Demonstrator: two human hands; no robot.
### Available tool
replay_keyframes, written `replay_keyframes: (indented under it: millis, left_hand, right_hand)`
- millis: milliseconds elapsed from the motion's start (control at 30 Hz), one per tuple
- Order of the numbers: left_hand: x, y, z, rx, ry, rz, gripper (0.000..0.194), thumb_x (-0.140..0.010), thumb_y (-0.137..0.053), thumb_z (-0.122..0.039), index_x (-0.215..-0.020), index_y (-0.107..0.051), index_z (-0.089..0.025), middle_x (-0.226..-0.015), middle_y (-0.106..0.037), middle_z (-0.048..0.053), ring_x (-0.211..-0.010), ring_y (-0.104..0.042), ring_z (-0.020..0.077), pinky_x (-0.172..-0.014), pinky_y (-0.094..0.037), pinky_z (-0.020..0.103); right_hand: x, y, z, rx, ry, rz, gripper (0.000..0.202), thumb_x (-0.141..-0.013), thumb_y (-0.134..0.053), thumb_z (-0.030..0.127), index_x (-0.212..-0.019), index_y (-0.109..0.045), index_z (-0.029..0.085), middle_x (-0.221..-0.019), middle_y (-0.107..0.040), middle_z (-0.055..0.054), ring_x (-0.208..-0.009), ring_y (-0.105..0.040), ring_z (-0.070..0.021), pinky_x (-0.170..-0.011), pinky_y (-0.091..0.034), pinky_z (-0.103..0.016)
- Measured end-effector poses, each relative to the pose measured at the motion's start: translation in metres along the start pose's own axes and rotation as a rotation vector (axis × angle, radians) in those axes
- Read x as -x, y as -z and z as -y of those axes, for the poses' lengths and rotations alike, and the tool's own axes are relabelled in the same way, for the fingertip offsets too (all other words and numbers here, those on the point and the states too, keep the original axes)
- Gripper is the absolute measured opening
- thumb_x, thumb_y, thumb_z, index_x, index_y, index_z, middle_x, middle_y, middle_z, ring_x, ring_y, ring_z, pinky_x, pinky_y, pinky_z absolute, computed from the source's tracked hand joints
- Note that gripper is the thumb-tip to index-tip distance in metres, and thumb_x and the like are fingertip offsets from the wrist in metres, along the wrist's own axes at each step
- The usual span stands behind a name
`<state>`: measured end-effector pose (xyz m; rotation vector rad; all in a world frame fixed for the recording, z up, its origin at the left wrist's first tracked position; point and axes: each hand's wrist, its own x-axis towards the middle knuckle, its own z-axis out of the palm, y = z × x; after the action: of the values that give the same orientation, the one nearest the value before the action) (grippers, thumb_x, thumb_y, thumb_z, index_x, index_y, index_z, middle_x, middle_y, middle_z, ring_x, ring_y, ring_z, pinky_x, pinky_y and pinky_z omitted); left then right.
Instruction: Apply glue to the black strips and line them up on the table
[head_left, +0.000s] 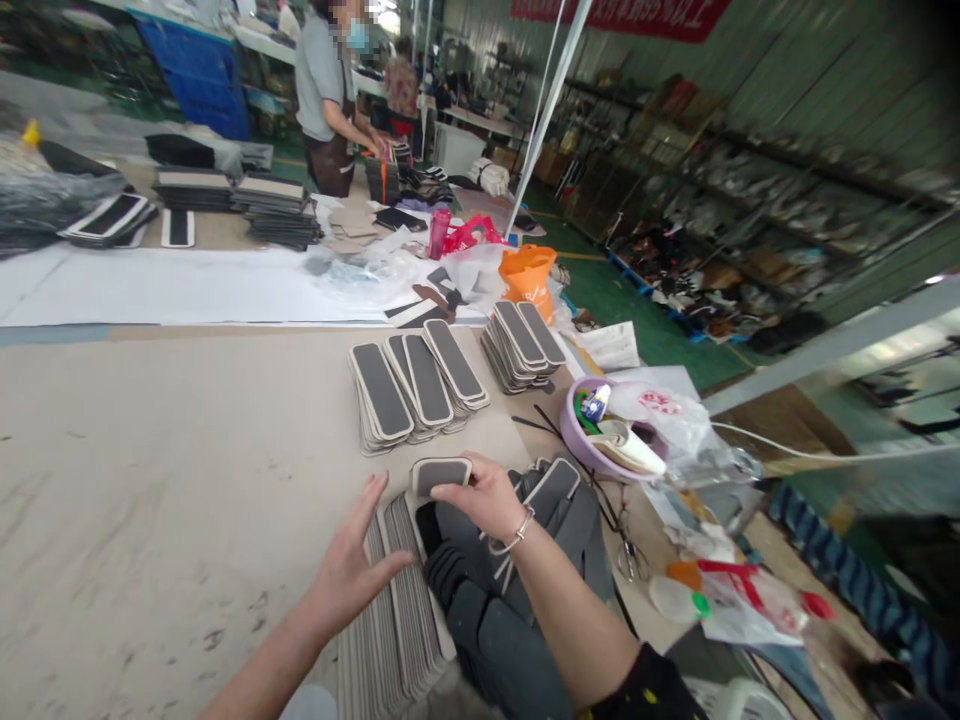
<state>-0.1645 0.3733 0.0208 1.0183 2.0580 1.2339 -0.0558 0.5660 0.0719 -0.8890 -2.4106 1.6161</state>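
My right hand (480, 492) grips a dark grey panel with a pale border (441, 475) between thumb and fingers. Just left of it, my left hand (358, 560) is spread with nothing in it, over the edge of a long row of pale-edged panels (401, 620). Dark grey curved pieces (487, 620) lie heaped below my right forearm. Beyond my hands stand stacks of bordered panels (382, 390), with another stack (517, 345) farther right.
A purple basin (574, 430) with a tube and bags sits right of the stacks. Scissors (631, 560) and a clear bottle (675, 598) lie nearer. An orange bag (529, 280) is behind. A person (326, 100) works across the table (165, 450).
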Motion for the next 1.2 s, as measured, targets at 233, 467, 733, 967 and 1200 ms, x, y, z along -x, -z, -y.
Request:
replay_keyframes:
  millis: [233, 467, 733, 967, 1200]
  left_hand:
    - [0.008, -0.004, -0.032, 0.564, 0.388, 0.232, 0.037, -0.077, -0.065, -0.045, -0.097, -0.069, -0.015, -0.086, -0.073, 0.008, -0.079, -0.068, 0.0272, -0.07, -0.055, 0.036]
    - [0.072, 0.03, -0.014, 1.188, 0.702, 0.047, 0.036, -0.07, -0.074, -0.032, -0.101, -0.068, -0.014, -0.095, -0.073, 0.013, -0.09, -0.068, 0.0316, -0.082, -0.054, 0.041]
    - [0.114, 0.019, -0.013, 1.3, 0.902, 0.046, 0.031, -0.074, -0.07, -0.021, -0.103, -0.068, -0.012, -0.098, -0.073, 0.014, -0.093, -0.069, 0.031, -0.087, -0.054, 0.043]
    - [0.104, -0.011, -0.034, 1.363, 0.875, 0.072, 0.042, -0.078, -0.07, -0.03, -0.116, -0.064, -0.013, -0.107, -0.072, 0.013, -0.111, -0.062, 0.0319, -0.101, -0.047, 0.046]
    - [0.114, -0.038, -0.048, 1.333, 0.819, 0.114, 0.052, -0.066, -0.081, -0.036, -0.112, -0.065, -0.018, -0.106, -0.072, 0.011, -0.108, -0.063, 0.0344, -0.096, -0.051, 0.046]
  right_hand:
    - [-0.001, 0.039, -0.021, 0.107, 0.043, 0.388, 0.067, -0.066, -0.079, 0.035, -0.126, -0.053, 0.021, -0.107, -0.066, -0.003, -0.094, -0.063, -0.0179, -0.08, -0.051, -0.03]
    - [0.021, 0.102, -0.108, 0.609, -0.158, 0.507, 0.024, -0.072, -0.076, 0.025, -0.09, -0.067, 0.014, -0.105, -0.064, -0.009, -0.109, -0.054, -0.027, -0.097, -0.039, -0.05]
    - [0.031, 0.119, -0.096, 0.653, -0.107, 0.442, 0.008, -0.074, -0.072, 0.018, -0.077, -0.065, 0.015, -0.092, -0.065, -0.004, -0.098, -0.057, -0.0211, -0.095, -0.04, -0.041]
    - [0.046, 0.09, -0.005, 0.421, -0.032, -0.056, 0.034, -0.098, -0.034, 0.035, -0.118, -0.054, 0.017, -0.105, -0.064, -0.006, -0.097, -0.059, -0.0194, -0.085, -0.045, -0.03]
    - [0.099, -0.037, 0.016, 0.338, 0.008, 0.141, 0.027, -0.093, -0.05, 0.042, -0.087, -0.063, 0.019, -0.074, -0.067, 0.001, -0.065, -0.062, -0.0121, -0.058, -0.045, -0.019]
